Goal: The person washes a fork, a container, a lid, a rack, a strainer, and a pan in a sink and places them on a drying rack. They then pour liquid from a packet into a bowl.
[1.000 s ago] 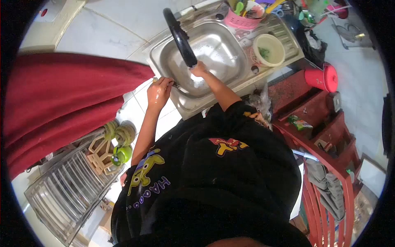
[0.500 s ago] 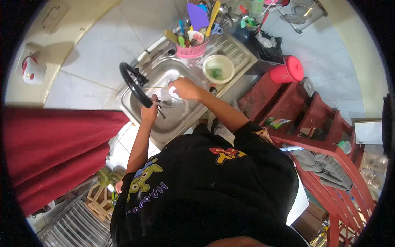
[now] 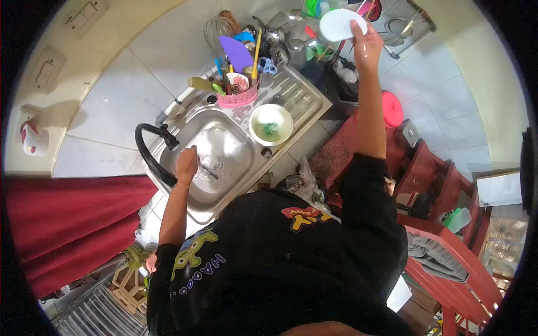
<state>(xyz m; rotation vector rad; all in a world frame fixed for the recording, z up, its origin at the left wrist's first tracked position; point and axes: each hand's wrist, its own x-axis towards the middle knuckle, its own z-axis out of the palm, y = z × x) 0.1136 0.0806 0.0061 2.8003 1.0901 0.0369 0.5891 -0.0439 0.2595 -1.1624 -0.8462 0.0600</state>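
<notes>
My right hand (image 3: 367, 45) is raised at the upper right, its fingers and thumb closed on the edge of a small white saucer (image 3: 338, 26). Below, over the steel sink (image 3: 227, 140), my left hand (image 3: 188, 165) is in a fist beside the black curved tap (image 3: 147, 154). From that fist a thin dark metal utensil (image 3: 208, 170) seems to stick out toward the basin; its kind does not show. Wet shine covers the basin floor.
A white bowl (image 3: 283, 136) with water and something green stands on the drainboard. Behind it a pink basket (image 3: 238, 100) holds several kitchen tools. To the right are a red lidded bucket (image 3: 392, 110) and red wooden steps (image 3: 412, 173). A red curtain (image 3: 73, 224) hangs left.
My right hand has lifted the white saucer out of the sink, up and to the right. My left hand stays over the basin. The view has shifted, showing more of the wall.
</notes>
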